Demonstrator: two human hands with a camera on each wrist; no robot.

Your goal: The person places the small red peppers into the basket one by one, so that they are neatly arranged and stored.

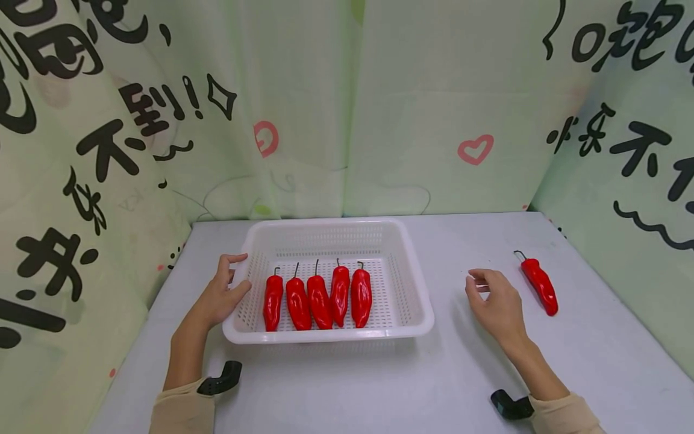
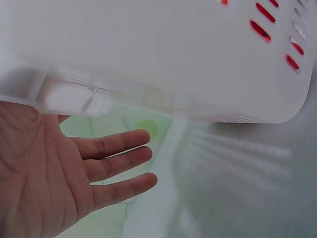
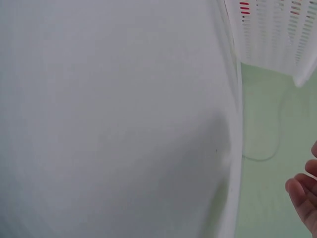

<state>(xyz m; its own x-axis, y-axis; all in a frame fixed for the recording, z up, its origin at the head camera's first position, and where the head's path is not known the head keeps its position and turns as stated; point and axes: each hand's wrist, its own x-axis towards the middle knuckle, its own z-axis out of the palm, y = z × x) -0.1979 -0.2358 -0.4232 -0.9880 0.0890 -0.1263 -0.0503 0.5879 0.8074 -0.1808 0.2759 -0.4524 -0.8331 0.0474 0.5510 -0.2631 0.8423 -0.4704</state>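
A white plastic basket (image 1: 347, 333) stands on the table, with several red peppers (image 1: 320, 301) lying in a row inside, stems pointing away from me. At its left rim is my left hand (image 1: 221, 296), index finger and thumb reaching onto the rim. In the left wrist view, the other three fingers of the left hand (image 2: 59, 173) stretch out straight beside the basket wall (image 2: 148, 59). My right hand (image 1: 497, 307) hovers right of the basket with loosely bent fingers and nothing in them. Just beyond it, one more red pepper (image 1: 539, 286) lies on the table.
A white cloth covers the table (image 1: 347, 386). Pale green curtains (image 1: 401, 120) with black lettering and red hearts stand along the back and both sides. Black wrist devices (image 1: 220, 378) sit at both cuffs.
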